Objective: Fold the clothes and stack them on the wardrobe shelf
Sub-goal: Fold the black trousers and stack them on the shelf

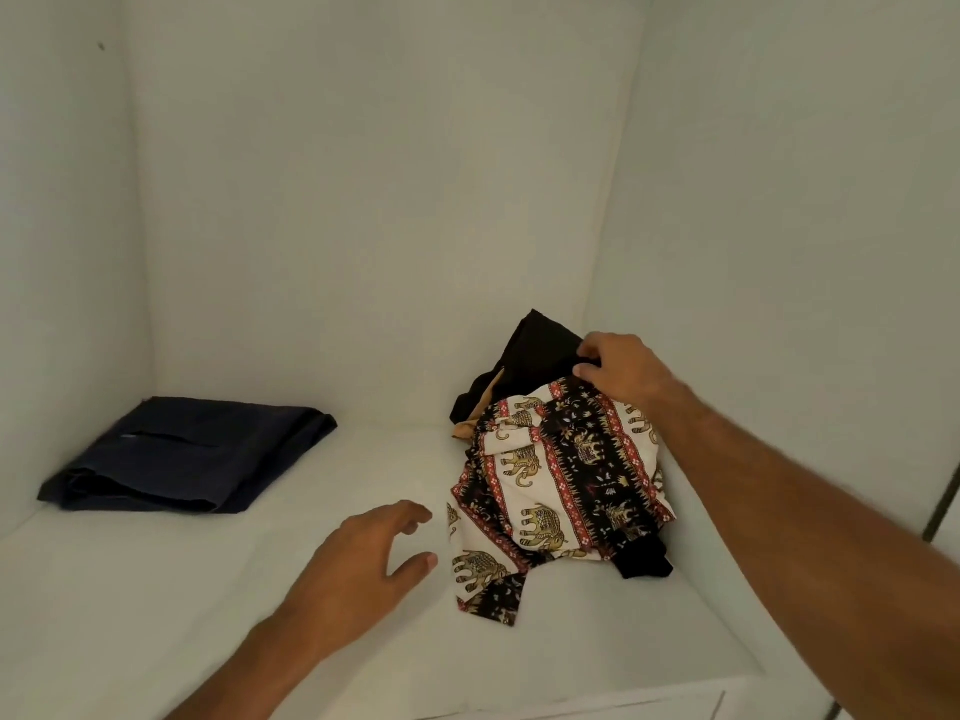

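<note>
The elephant-print garment (pixel 561 485) lies crumpled on the white wardrobe shelf (pixel 182 589), heaped against the right wall over a black garment (pixel 535 356) (a tan lining shows at its edge). At the heap's one o'clock the right hand (pixel 621 371) pinches the black cloth. The left hand (pixel 363 569) hovers at its seven o'clock, fingers spread and relaxed, holding nothing. A folded navy garment (pixel 182 454) lies at nine o'clock, well apart.

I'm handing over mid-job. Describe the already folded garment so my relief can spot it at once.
Look at the white wardrobe shelf and go to its back left corner. The folded dark navy garment lies flat there, apart from both hands. Unlike the crumpled elephant-print cloth and black cloth heaped on the right, it is plain, unpatterned and neatly squared.
</note>
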